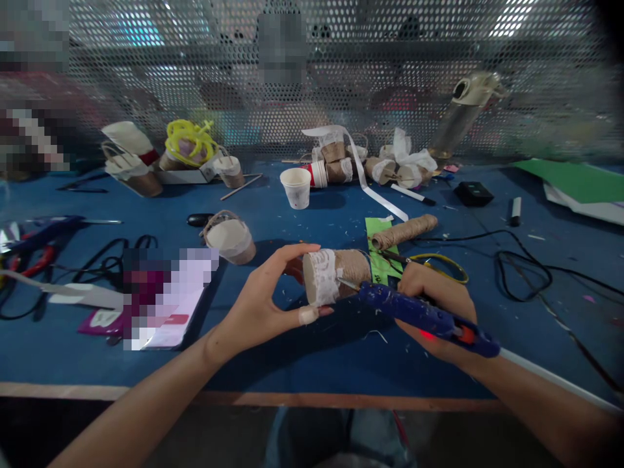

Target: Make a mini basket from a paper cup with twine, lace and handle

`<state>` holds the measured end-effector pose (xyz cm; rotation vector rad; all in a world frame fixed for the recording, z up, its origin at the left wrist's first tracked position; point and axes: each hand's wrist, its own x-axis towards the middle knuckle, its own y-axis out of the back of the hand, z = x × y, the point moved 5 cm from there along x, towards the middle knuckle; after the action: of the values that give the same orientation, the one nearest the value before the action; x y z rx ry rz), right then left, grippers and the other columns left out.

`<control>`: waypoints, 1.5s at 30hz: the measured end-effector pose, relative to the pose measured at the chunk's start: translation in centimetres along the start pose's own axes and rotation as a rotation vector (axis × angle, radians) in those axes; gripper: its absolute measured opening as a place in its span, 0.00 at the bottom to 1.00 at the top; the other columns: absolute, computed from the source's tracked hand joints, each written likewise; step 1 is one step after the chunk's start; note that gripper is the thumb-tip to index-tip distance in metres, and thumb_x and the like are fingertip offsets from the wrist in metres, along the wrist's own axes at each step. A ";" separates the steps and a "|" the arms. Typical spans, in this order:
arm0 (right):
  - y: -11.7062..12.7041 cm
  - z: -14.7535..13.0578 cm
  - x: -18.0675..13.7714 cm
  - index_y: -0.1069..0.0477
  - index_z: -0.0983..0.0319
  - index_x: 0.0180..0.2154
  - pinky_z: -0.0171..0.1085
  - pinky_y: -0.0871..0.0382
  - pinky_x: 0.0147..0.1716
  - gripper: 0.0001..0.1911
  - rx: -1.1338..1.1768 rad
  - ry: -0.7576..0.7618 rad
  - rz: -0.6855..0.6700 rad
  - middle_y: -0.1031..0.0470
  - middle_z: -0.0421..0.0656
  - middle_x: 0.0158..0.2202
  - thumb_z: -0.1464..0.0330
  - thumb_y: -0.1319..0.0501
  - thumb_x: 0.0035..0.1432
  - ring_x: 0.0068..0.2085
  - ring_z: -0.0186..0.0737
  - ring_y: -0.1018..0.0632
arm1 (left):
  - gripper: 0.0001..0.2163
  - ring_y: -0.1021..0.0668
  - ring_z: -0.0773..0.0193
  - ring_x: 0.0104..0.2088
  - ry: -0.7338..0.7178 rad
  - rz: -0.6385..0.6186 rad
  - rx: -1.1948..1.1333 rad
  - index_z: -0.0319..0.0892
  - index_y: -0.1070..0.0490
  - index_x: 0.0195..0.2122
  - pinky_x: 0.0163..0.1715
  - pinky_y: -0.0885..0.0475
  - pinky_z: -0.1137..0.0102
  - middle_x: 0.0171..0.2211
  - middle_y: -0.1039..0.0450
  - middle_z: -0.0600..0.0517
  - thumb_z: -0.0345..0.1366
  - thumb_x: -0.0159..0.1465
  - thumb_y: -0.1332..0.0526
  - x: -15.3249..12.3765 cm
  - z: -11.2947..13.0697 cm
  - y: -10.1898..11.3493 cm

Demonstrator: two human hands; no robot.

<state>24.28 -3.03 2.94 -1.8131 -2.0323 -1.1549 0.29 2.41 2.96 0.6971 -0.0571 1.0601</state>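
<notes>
My left hand (266, 302) grips a paper cup (336, 275) lying on its side above the blue table (316, 351); the cup is wrapped in brown twine with a band of white lace near its rim. My right hand (433, 305) is closed round a blue hot glue gun (429, 317), and the gun's metal nozzle touches the cup at the edge of the lace. Just behind the cup lie a spool of brown twine (404, 232) and a green paper strip (379, 250).
A plain white cup (296, 187) and several wrapped cups stand further back near a white ribbon (363, 175). Another decorated cup (230, 238) lies at left. Black cables (526, 273) cross the right side. Scissors and tools lie far left. A perforated metal screen closes the back.
</notes>
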 end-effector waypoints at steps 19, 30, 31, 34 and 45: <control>-0.1 -0.2 0.2 0.38 0.59 0.28 0.38 0.41 0.26 0.13 -0.012 0.012 0.006 0.36 0.37 0.26 0.75 0.34 0.55 0.26 0.35 0.33 | 0.33 0.22 0.61 0.46 0.008 -0.023 -0.062 0.52 0.38 0.61 0.46 0.25 0.71 0.51 0.26 0.51 0.37 0.57 0.26 0.0 0.1 -0.1; 0.0 -0.2 0.3 0.37 0.58 0.28 0.39 0.39 0.27 0.13 -0.023 0.024 0.002 0.35 0.38 0.26 0.72 0.32 0.55 0.27 0.37 0.32 | 0.33 0.22 0.62 0.46 -0.010 -0.035 -0.049 0.52 0.38 0.61 0.46 0.25 0.70 0.52 0.26 0.51 0.36 0.57 0.26 0.0 0.4 -0.2; 0.0 -0.2 0.3 0.38 0.59 0.28 0.38 0.40 0.27 0.13 -0.030 0.004 0.015 0.36 0.38 0.26 0.73 0.33 0.56 0.27 0.36 0.33 | 0.33 0.22 0.61 0.46 -0.012 -0.040 -0.047 0.52 0.38 0.61 0.46 0.24 0.70 0.52 0.26 0.51 0.36 0.57 0.26 0.0 0.4 -0.2; 0.1 -0.2 0.4 0.38 0.59 0.28 0.38 0.40 0.26 0.13 -0.022 0.001 0.036 0.36 0.37 0.25 0.75 0.35 0.56 0.26 0.35 0.34 | 0.34 0.22 0.60 0.47 -0.011 -0.051 -0.037 0.51 0.38 0.62 0.46 0.24 0.69 0.52 0.26 0.50 0.36 0.56 0.26 0.0 0.4 -0.2; 0.1 -0.3 0.3 0.37 0.58 0.28 0.39 0.39 0.26 0.12 -0.024 0.017 0.028 0.36 0.37 0.25 0.73 0.34 0.56 0.26 0.36 0.33 | 0.33 0.21 0.57 0.48 -0.017 -0.061 -0.023 0.50 0.37 0.61 0.46 0.23 0.66 0.53 0.26 0.47 0.37 0.57 0.26 0.0 0.4 -0.3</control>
<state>24.15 -3.00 3.37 -1.8300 -1.9858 -1.1874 0.62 2.08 3.16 0.6827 -0.0625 0.9941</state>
